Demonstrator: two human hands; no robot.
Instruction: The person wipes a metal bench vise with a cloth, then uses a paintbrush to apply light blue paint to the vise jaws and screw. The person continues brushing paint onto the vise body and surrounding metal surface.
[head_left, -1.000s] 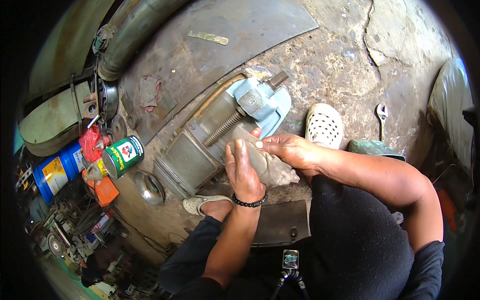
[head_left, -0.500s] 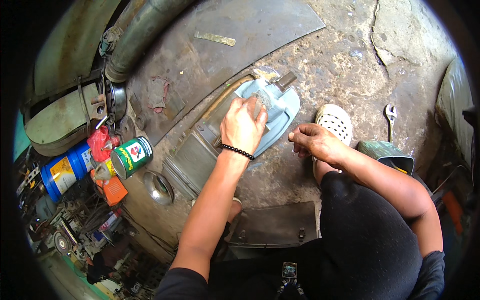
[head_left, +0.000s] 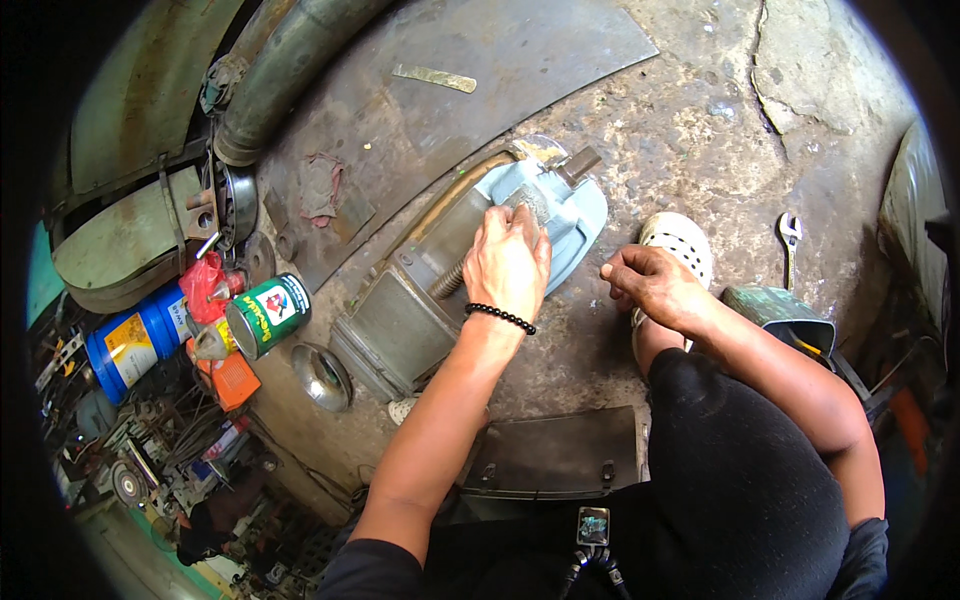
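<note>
A long grey metal housing (head_left: 395,325) with a pale blue rounded end (head_left: 580,225) lies on the ground before me, resembling a street lamp body. My left hand (head_left: 510,258), with a black bead bracelet, is bent over the blue end. Its curled fingers press on a rough grey patch or pad (head_left: 530,203), mostly hidden under them. Beside that wrist shows a coiled metal spring or hose (head_left: 447,281). My right hand (head_left: 650,285) hovers by my white clog (head_left: 678,240), thumb and fingers pinched together; whatever they hold, if anything, is too small to name.
An adjustable wrench (head_left: 790,245) and a green open container (head_left: 780,312) are at right. Left are a green can (head_left: 268,317), a blue bucket (head_left: 137,340) and a shiny metal bowl (head_left: 321,377). A metal strip (head_left: 434,78) and a rag (head_left: 321,188) lie on the sheet metal (head_left: 540,50).
My left hand has shifted slightly right and down over the blue end, its fingers still curled. The view has moved a little. My right hand keeps its pinch.
</note>
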